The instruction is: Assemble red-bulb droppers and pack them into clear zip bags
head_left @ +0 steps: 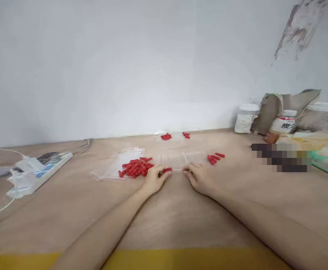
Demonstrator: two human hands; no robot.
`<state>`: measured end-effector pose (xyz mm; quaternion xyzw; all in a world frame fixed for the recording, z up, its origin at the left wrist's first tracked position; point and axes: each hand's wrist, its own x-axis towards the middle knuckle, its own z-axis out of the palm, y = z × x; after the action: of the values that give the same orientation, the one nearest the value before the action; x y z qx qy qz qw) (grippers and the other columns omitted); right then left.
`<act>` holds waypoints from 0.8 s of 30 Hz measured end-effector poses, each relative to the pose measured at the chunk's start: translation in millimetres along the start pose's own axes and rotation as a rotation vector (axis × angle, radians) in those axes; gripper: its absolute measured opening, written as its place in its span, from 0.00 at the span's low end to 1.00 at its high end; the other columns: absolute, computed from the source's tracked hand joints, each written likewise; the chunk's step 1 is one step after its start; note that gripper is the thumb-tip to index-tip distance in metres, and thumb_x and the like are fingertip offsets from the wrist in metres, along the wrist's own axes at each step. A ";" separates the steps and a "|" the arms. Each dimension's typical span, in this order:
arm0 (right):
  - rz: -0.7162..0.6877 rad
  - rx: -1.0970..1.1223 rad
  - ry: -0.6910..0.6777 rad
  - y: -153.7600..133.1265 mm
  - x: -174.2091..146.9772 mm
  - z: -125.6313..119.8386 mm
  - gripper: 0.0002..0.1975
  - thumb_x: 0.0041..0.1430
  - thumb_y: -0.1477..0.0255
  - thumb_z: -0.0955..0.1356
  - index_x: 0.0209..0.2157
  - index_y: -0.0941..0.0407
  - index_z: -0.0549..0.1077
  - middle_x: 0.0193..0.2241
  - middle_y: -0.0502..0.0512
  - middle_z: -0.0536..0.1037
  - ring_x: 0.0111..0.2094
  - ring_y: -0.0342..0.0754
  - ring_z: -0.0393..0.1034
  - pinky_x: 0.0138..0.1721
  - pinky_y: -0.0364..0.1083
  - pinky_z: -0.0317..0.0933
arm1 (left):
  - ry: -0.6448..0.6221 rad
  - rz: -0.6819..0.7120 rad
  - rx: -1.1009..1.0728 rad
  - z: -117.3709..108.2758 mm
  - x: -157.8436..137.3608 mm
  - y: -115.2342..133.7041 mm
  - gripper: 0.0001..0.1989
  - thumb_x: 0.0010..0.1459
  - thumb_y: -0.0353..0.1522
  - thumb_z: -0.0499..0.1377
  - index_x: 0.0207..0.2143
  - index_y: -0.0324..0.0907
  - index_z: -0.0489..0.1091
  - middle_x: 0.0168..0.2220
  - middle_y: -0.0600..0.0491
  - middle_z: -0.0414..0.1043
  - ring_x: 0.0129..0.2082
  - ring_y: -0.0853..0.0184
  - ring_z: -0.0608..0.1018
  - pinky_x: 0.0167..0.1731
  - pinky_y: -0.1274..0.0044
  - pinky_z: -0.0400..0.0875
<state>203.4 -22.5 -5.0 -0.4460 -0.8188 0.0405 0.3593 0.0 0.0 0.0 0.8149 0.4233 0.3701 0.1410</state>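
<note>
My left hand (155, 178) pinches a single red capsule (167, 170) at the near edge of a ribbed clear tray (180, 160) in the middle of the table. My right hand (199, 177) rests on the tray's front edge, fingers curled against it. A pile of red capsules (135, 167) lies just left of the tray, partly on clear plastic bags (116, 165). A few more red capsules (216, 157) lie at the tray's right end.
Two small capsule heaps on a clear bag (175, 135) lie by the wall. A white power strip (37, 170) with cables sits at left. Jars (286, 122), a cloth bag (287, 105) and papers (321, 150) stand at right. A yellow strip (164, 258) edges the brown table.
</note>
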 end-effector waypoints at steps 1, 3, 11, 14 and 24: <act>-0.007 0.002 -0.006 -0.3 -0.4 -0.4 0.07 0.57 0.76 0.58 0.33 0.56 0.66 0.32 0.51 0.71 0.36 0.44 0.64 0.38 0.45 0.51 | 0.001 -0.005 0.000 -0.1 -0.2 0.0 0.09 0.52 0.32 0.57 0.37 0.40 0.71 0.23 0.56 0.65 0.23 0.72 0.66 0.23 0.82 0.61; -0.014 0.003 -0.009 -0.8 -0.9 -0.7 0.07 0.57 0.76 0.58 0.33 0.56 0.66 0.32 0.52 0.71 0.36 0.44 0.64 0.38 0.45 0.50 | 0.005 -0.011 -0.003 -0.2 -0.5 -0.4 0.09 0.52 0.32 0.58 0.36 0.40 0.71 0.22 0.57 0.65 0.22 0.72 0.66 0.23 0.82 0.61; 0.014 -0.012 0.013 0.1 0.4 3.2 0.07 0.57 0.75 0.58 0.32 0.56 0.66 0.32 0.52 0.72 0.34 0.43 0.64 0.37 0.45 0.49 | 0.015 0.014 -0.024 -0.1 -1.0 -4.4 0.08 0.52 0.33 0.58 0.35 0.40 0.71 0.24 0.56 0.67 0.23 0.71 0.67 0.24 0.81 0.62; 0.012 0.000 0.000 0.1 0.7 3.3 0.07 0.57 0.75 0.59 0.32 0.56 0.67 0.32 0.51 0.72 0.34 0.43 0.64 0.38 0.45 0.49 | 0.016 0.040 -0.036 -1.0 -1.2 -4.0 0.08 0.52 0.33 0.58 0.35 0.41 0.71 0.26 0.55 0.69 0.24 0.71 0.68 0.25 0.81 0.62; -0.030 0.035 -0.027 -0.7 1.6 3.4 0.08 0.57 0.75 0.59 0.33 0.54 0.69 0.32 0.50 0.73 0.34 0.43 0.66 0.39 0.45 0.48 | -0.015 0.080 -0.084 -4.4 -1.7 -5.1 0.07 0.53 0.33 0.57 0.34 0.40 0.71 0.28 0.53 0.71 0.27 0.69 0.71 0.28 0.80 0.65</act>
<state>200.2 -20.8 -6.4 -0.4269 -0.8291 0.0553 0.3566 -6.8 1.4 -0.6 0.8272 0.3735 0.3868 0.1632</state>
